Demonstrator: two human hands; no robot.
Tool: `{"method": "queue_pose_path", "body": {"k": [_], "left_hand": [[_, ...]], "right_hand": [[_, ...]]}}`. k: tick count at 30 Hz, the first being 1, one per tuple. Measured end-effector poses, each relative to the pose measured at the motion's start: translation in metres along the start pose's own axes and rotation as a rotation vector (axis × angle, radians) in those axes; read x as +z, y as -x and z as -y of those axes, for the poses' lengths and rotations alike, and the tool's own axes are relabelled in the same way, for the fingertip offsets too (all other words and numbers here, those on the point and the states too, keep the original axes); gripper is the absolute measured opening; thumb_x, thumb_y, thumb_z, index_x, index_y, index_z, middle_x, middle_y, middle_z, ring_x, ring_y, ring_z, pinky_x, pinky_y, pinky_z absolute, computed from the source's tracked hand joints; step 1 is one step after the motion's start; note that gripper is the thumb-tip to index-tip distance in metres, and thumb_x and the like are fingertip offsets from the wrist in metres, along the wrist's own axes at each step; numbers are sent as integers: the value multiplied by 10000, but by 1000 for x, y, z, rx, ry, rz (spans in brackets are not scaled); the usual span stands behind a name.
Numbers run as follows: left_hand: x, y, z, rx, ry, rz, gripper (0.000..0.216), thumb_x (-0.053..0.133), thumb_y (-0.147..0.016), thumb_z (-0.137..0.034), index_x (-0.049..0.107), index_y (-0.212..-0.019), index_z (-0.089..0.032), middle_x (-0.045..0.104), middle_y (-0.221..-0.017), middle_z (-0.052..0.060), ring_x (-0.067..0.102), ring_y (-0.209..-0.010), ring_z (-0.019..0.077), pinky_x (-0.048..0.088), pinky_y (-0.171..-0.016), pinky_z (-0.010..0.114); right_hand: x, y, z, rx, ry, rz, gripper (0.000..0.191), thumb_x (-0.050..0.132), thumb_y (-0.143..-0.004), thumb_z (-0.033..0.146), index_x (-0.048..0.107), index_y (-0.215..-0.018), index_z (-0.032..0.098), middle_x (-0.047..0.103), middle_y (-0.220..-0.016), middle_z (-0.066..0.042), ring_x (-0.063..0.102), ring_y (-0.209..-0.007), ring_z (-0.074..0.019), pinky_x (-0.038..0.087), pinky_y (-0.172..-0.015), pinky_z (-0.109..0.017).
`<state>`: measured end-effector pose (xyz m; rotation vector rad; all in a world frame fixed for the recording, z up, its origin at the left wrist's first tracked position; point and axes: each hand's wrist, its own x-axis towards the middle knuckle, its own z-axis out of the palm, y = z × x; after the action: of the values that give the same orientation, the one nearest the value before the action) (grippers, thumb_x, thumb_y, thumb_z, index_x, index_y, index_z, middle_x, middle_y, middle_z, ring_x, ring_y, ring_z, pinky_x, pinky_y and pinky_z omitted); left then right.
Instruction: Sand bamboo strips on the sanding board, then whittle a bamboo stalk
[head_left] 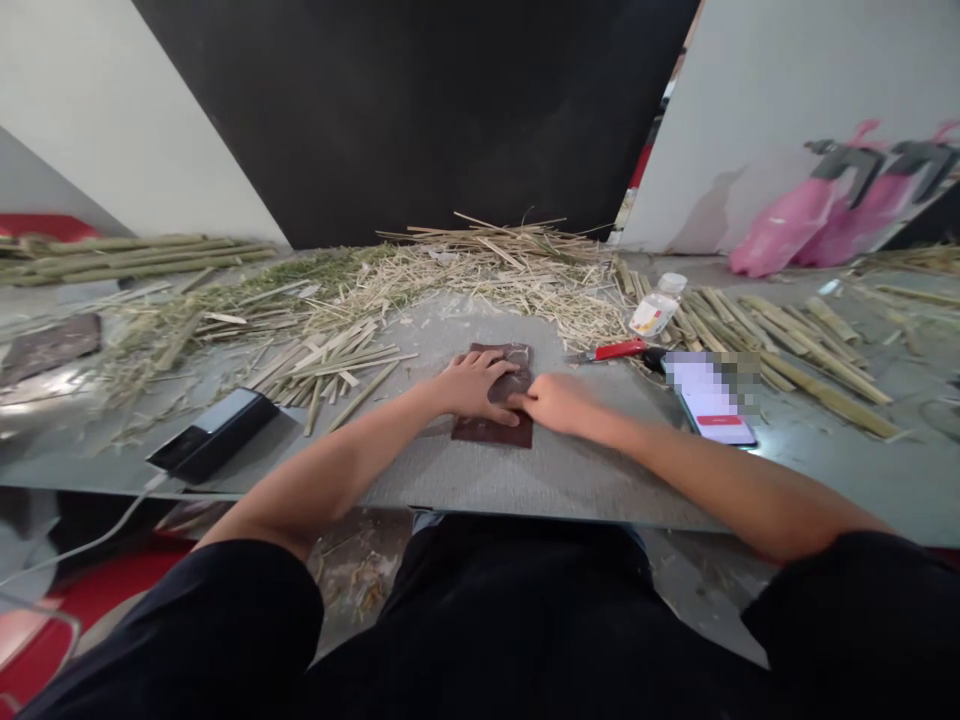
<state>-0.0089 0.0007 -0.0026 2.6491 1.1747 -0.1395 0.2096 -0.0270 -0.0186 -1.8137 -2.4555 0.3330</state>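
A dark brown rectangular sheet (495, 432) lies flat on the grey work surface in front of me. My left hand (474, 386) rests on top of it, fingers spread and palm down. At the sheet's right edge, my right hand (551, 402) is closed, its thumb side close to my left thumb. Whatever its fingers pinch, if anything, is hidden. Just beyond my right hand is a red-handled knife (619, 350), lying on the table with its blade pointing left.
Pale split stalks and shavings (480, 265) heap along the back. A phone (712, 400), a white bottle (658, 305) and cut stalks (810, 340) lie to the right. Pink spray bottles (787, 225) stand behind them. A black device with a cable (214, 435) sits left, near the table's front edge.
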Motion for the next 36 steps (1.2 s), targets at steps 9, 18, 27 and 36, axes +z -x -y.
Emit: {"method": "queue_pose_path", "body": {"k": [9,18,27,36], "left_hand": [[1,0,0,2,-10,-12,1139,567,-719,-948,305,-1653,-351,204,-1764,105,188,-1596,440,205,-1251,639],[2,-1,2,9,-11,-25,1096,577,-739,-912,320,-1644,-351,234,-1757,98,214,-1591,426,207,-1255,624],[3,-2,2,18,-21,-19,1147,542,-723,-960,314,-1653,-329,218,-1757,124,210,-1588,434,222,-1243,654],[1,1,0,17,-14,-13,1101,554,-751,-928,310,-1651,-343,217,-1758,115,205,-1597,411,214,-1252,643]], "right_hand": [[0,-1,-5,38,35,-23,607,426,-1029,634,817,-890,192,796,-898,-153,703,-780,-256,339,-604,-323],[4,-4,-3,55,69,-14,632,405,-1037,646,811,-879,188,795,-893,-154,721,-801,-261,357,-605,-315],[-4,-1,-1,56,55,22,597,450,-1019,642,821,-899,190,802,-915,-164,729,-821,-276,391,-626,-322],[-2,0,-2,40,31,22,610,444,-1008,664,815,-897,193,800,-915,-166,722,-799,-275,374,-617,-331]]}}
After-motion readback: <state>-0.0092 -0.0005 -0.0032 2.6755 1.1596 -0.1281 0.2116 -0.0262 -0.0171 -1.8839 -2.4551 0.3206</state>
